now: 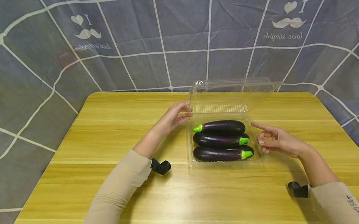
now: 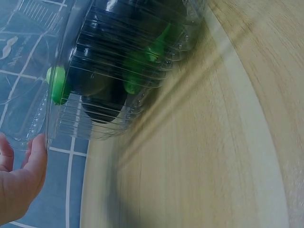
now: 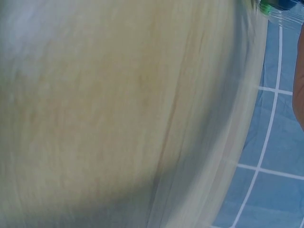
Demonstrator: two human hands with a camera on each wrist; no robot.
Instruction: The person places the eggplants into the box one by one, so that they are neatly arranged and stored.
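Note:
A clear plastic clamshell box lies on the wooden table with its lid raised at the back. Inside are three dark purple eggplants with bright green caps: a back eggplant, a middle eggplant and a front eggplant. My left hand holds the box's back left corner by the hinge, fingertips on the plastic edge. At the opposite side my right hand grips the right rim between thumb and curled fingers, its index finger stretched along the back corner.
The wooden table extends around the box. Behind and beside it hangs a grey curtain with white grid lines and printed moustaches. Black wrist cameras stick out from both beige sleeves.

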